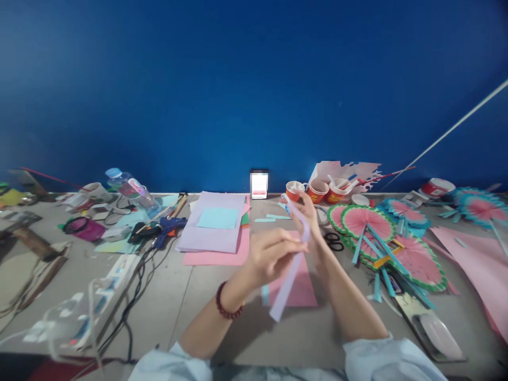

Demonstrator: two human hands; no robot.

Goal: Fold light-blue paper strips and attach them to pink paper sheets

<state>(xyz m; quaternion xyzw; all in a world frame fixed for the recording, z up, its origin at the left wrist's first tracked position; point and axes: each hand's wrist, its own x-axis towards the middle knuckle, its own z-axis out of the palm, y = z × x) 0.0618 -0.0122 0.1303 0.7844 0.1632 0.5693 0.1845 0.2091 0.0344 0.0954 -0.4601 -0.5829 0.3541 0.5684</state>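
A blue wall point(254, 84) fills the far half of my view, and the grey table point(190, 296) runs wide below it. On the right lies a big pink sheet point(480, 259), and left of it a heap of pink paper fans point(381, 233) with green rims and blue sticks. Far of centre sits a stack of lilac paper point(218, 227) with a pale blue square on top, resting on pink paper. A smaller pink card point(301, 288) lies on the table just under my hands. On the left, a power strip point(115, 280) trails black cables, a blue glue gun point(169, 227) lies beside the stack, and a water bottle point(130, 190) lies tipped near the wall. Three red paper cups point(317, 190) stand at the far edge, right of centre, and black scissors point(334, 241) lie near the fans.

My left hand point(273, 254), with a dark bead bracelet point(226, 307) at the wrist, is closed in a pinch on a lilac paper strip point(289, 280). The strip is held up above the table at centre, its lower end hanging toward me over the pink card. My right hand point(313, 222) sits just behind, fingers closed on the strip's upper end, which curls over at the top.
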